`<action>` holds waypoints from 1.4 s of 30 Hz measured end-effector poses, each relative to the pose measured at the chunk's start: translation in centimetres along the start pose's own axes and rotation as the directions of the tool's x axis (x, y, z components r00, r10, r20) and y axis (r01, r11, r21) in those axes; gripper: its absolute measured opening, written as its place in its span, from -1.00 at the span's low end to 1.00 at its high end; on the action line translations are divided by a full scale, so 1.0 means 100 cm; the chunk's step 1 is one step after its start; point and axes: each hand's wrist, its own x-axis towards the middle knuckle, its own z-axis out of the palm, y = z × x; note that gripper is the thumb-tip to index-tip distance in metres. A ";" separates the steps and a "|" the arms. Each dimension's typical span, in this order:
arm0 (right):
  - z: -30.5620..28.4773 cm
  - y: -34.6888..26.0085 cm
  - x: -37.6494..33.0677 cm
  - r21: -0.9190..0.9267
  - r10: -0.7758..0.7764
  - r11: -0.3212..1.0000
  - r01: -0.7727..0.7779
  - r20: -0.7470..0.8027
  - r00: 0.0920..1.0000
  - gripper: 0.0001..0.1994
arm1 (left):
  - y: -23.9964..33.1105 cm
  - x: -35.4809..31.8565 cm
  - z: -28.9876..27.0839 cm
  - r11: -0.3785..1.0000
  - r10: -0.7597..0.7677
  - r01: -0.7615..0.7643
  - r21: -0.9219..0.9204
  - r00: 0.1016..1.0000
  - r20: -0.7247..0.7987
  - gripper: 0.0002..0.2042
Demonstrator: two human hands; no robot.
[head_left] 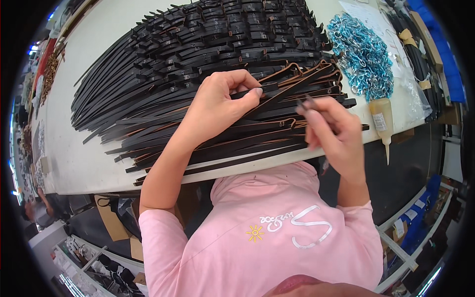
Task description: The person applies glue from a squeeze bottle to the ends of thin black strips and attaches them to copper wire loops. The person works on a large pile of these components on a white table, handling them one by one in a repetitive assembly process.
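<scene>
Two hands work over the heap of flat black leather straps (208,64): left hand (217,106) pinches one strap's end atop it, right hand (331,131) grips a thin dark tool just right. Loose neighbouring straps might slide off the heap's near edge.

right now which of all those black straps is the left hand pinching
The black strap at the pile's near right, its end pinched in the left hand; the others lie loose.

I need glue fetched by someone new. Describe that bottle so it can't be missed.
Start at the white table, covered in black straps. On its right edge, below the heap of shiny blue metal rings, lies the glue bottle. It alone is pale yellow and translucent, its tapered nozzle overhanging the edge.
</scene>
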 end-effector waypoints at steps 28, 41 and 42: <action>0.032 0.020 0.049 -0.134 0.020 0.991 -0.009 0.082 0.996 -0.82 | 0.001 -0.001 0.005 0.993 -0.075 0.086 0.083 0.989 -0.129 -0.83; 0.035 0.037 0.053 -0.210 -0.144 0.965 0.157 0.075 0.987 -0.83 | 0.001 -0.007 0.011 0.982 0.011 0.025 0.189 0.982 -0.187 -0.83; 0.036 0.035 0.052 -0.182 -0.128 0.974 0.137 0.064 0.990 -0.84 | -0.001 -0.006 0.010 0.987 -0.014 0.044 0.156 0.982 -0.186 -0.82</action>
